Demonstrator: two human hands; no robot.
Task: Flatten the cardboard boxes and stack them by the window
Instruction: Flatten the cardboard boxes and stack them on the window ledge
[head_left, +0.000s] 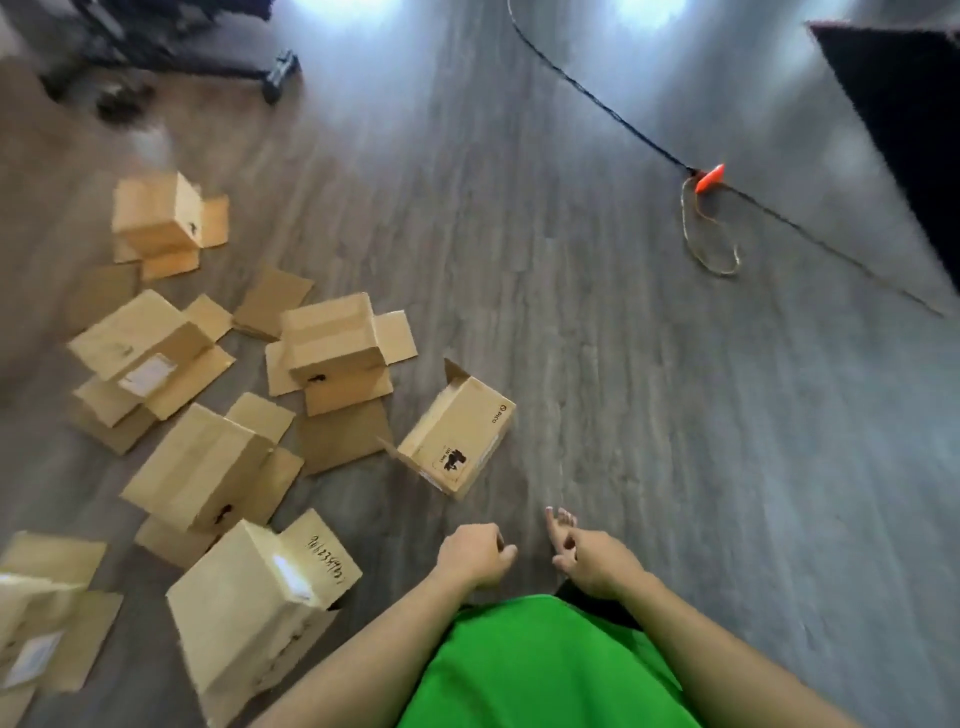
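While cardboard boxes (218, 415) lie unflattened on floor (623, 415), left hand (475, 553) clenched, empty; right hand (592, 561) loose, w/ nothing held.

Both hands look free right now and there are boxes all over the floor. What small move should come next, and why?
Probably reach forward for the box with the black animal print. It lies on the floor closest ahead of the left hand and the right hand, both of which hold nothing. It is still box-shaped with its flaps open, so it needs flattening, and nothing lies on it.
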